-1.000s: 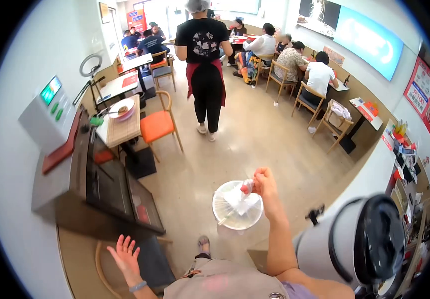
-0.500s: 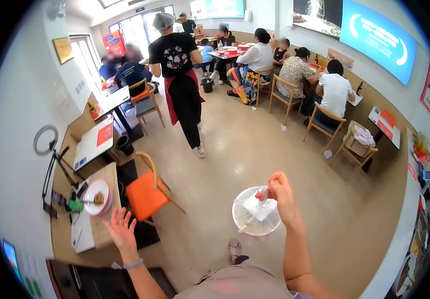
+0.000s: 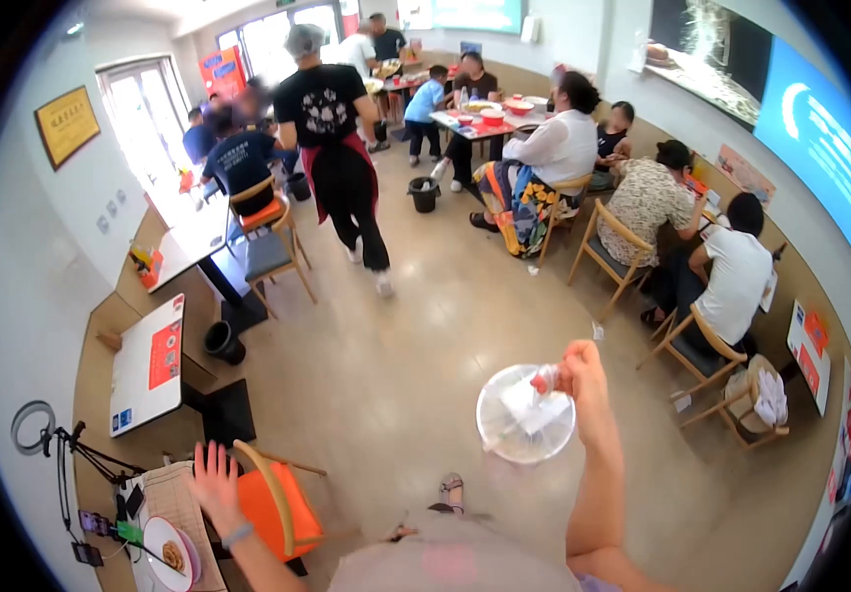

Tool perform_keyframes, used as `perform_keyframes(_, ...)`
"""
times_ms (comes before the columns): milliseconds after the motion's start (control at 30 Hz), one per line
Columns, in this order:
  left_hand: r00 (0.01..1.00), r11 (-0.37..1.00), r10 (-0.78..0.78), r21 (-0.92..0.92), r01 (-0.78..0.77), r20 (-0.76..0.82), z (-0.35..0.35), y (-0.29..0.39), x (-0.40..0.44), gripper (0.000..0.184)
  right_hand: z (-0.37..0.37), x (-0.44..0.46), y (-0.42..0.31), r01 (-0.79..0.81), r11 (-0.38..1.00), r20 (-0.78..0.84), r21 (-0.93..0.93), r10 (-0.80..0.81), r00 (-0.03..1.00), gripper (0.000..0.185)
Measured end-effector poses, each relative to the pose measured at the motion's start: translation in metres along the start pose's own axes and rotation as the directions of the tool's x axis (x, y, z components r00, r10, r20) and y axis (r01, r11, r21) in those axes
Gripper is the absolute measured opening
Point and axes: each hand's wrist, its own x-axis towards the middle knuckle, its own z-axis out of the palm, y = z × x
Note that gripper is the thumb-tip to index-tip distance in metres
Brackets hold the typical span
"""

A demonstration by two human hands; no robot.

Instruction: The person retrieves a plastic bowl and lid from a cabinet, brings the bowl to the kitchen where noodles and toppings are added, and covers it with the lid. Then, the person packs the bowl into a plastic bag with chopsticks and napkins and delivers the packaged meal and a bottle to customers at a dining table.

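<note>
My right hand [image 3: 583, 380] is closed round the gathered top of a clear plastic bag. Below it, in the bag, hangs a round white-rimmed bowl [image 3: 525, 444] with something white, like folded paper, over its middle. My left hand [image 3: 215, 485] is empty with its fingers spread, above the table edge near an orange-seated chair [image 3: 282, 503]. A white bowl with food [image 3: 167, 555] stands on a mat just below that hand, beside a phone and a ring light on a stand [image 3: 33, 427].
Ahead a person in black [image 3: 327, 118] walks away. Seated people line the right side, with a wooden chair [image 3: 613, 242] jutting into the aisle. A white table [image 3: 139, 380] and a black bin [image 3: 224, 342] stand left. Another bin [image 3: 424, 194] is farther ahead.
The room has shifted as I move forward; the left tables and right diners are nearer. The counter machine has left view. My right hand still holds the bag, and my left hand remains spread.
</note>
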Motion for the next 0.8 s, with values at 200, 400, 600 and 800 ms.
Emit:
perform_keyframes(200, 0.958, 0.997, -0.069, -0.021, 0.078, 0.280, 0.241, -0.128, 0.176, 0.066, 0.015, 0.216, 0.001, -0.004, 1.000, 0.033, 0.031, 0.003, 0.999, 0.012)
perform_keyframes(400, 0.967, 0.998, -0.034, -0.042, 0.046, 0.252, 0.362, -0.197, 0.334, 0.065, 0.038, 0.438, 0.018, 0.040, 0.999, 0.097, -0.009, -0.039, 0.995, 0.012)
perform_keyframes(600, 0.998, 0.999, -0.028, -0.029, 0.027, -0.049, 0.362, -0.214, 0.463, 0.061, 0.071, 0.655, 0.020, -0.040, 0.999, 0.131, -0.001, 0.040, 0.991, 0.012)
perform_keyframes(800, 0.985, 0.998, 0.020, 0.057, -0.010, -0.170, 0.400, -0.250, 0.623, 0.065, 0.122, 0.862, 0.032, -0.028, 0.999, 0.084, 0.034, 0.026, 0.996, 0.014)
